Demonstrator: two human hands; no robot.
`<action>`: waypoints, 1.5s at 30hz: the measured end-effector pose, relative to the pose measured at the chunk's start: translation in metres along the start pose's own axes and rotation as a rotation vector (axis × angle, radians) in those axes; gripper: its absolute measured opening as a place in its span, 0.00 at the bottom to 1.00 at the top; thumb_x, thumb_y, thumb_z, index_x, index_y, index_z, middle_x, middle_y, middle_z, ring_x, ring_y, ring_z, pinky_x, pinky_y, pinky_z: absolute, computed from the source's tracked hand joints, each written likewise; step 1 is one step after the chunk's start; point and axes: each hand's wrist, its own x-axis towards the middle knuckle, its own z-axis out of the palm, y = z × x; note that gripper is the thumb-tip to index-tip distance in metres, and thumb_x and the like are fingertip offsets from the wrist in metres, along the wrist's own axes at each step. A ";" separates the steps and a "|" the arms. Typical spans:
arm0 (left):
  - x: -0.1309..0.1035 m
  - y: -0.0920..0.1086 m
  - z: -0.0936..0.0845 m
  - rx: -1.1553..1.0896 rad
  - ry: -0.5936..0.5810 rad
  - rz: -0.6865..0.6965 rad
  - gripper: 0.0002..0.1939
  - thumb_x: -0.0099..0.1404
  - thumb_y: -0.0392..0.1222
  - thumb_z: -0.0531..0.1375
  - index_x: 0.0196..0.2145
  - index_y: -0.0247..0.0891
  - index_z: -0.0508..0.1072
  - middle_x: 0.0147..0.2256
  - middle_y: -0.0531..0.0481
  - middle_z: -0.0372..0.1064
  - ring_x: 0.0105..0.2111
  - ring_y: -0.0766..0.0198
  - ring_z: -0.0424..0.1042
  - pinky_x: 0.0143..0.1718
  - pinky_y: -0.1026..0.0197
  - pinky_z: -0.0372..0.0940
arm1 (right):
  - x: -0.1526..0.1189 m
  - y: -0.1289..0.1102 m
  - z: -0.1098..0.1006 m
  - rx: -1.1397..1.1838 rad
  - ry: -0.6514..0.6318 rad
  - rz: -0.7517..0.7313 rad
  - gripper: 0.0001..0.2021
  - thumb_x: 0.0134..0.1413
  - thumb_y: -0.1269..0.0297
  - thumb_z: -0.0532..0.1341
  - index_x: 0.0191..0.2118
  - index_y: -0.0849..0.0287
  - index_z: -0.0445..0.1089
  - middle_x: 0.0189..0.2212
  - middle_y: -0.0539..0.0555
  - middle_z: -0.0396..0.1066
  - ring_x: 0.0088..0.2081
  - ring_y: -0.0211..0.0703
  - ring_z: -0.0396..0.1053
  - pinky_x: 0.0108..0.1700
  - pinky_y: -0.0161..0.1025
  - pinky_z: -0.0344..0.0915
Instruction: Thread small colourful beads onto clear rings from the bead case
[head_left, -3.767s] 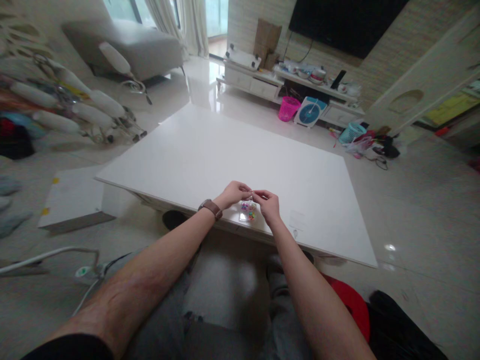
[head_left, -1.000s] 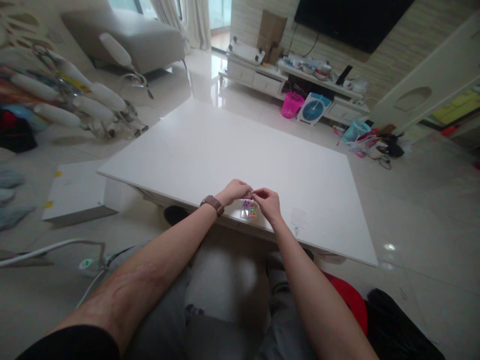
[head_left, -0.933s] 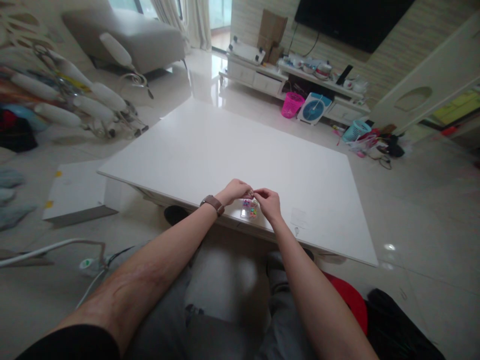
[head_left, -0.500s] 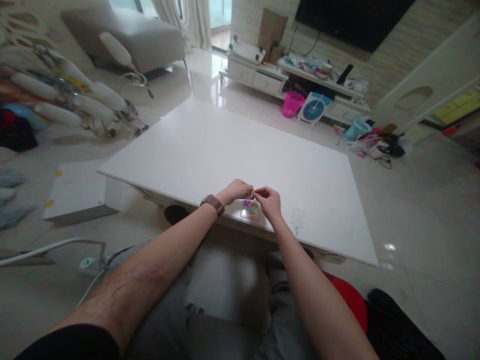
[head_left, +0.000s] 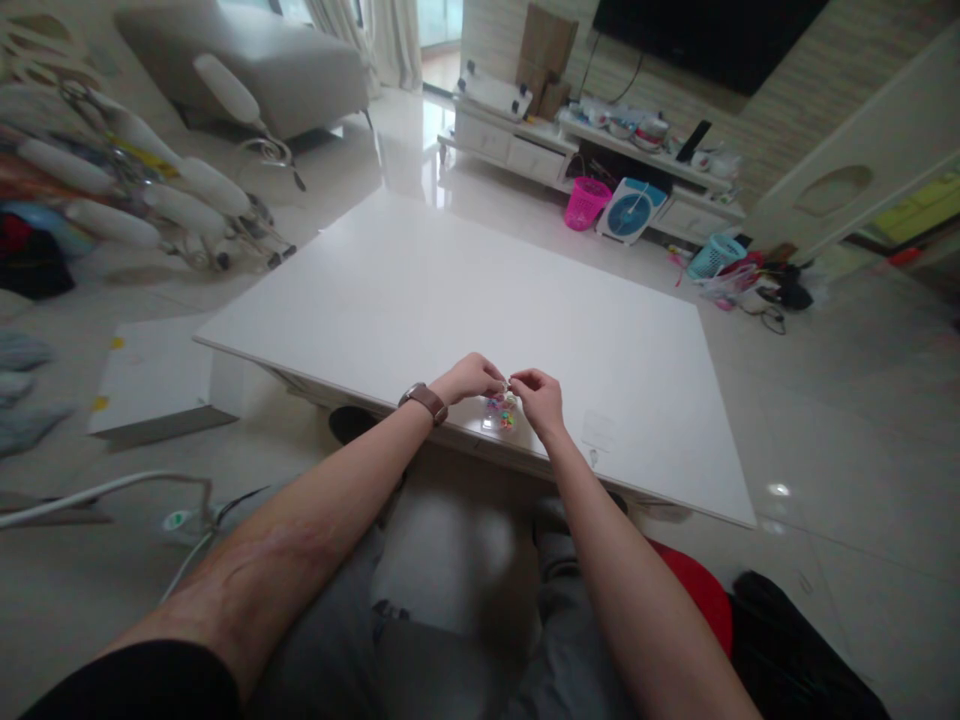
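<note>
Near the front edge of the white table, my left hand and my right hand meet with fingertips almost touching. Both are closed in a pinch on something tiny and pale, too small to name. Right below the fingertips lies a small clear compartment box on the tabletop. Small colourful pieces, perhaps beads, show inside it; the left hand and its fingers partly cover the box's far side. My left wrist carries a brown-strapped watch.
A clear flat packet and a small pale item lie right of my right hand. Beyond the table stand a pink basket, a blue-and-white fan and a TV cabinet. A white box is on the floor at left.
My fingertips have drawn slightly apart, with a small pale bit showing between them. The box stays in place; the view has shifted very slightly.
</note>
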 end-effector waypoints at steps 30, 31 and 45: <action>-0.010 0.003 0.000 1.002 -0.041 0.237 0.09 0.58 0.34 0.63 0.34 0.37 0.83 0.34 0.42 0.80 0.36 0.56 0.77 0.39 0.60 0.67 | -0.008 0.002 -0.013 -0.874 -0.222 0.035 0.07 0.53 0.66 0.64 0.35 0.57 0.81 0.38 0.55 0.75 0.39 0.43 0.70 0.42 0.37 0.62; -0.010 0.002 0.000 1.005 -0.066 0.218 0.08 0.57 0.34 0.64 0.33 0.37 0.83 0.33 0.42 0.80 0.35 0.57 0.77 0.38 0.61 0.67 | -0.009 0.002 -0.012 -0.891 -0.228 0.034 0.08 0.54 0.66 0.63 0.35 0.56 0.81 0.38 0.55 0.74 0.39 0.43 0.70 0.41 0.37 0.62; -0.010 -0.005 0.013 1.041 -0.197 0.155 0.08 0.57 0.35 0.65 0.35 0.36 0.83 0.34 0.40 0.80 0.36 0.55 0.78 0.38 0.61 0.68 | -0.009 0.001 -0.010 -0.900 -0.206 0.016 0.08 0.57 0.66 0.61 0.34 0.57 0.79 0.36 0.54 0.74 0.38 0.42 0.69 0.40 0.36 0.61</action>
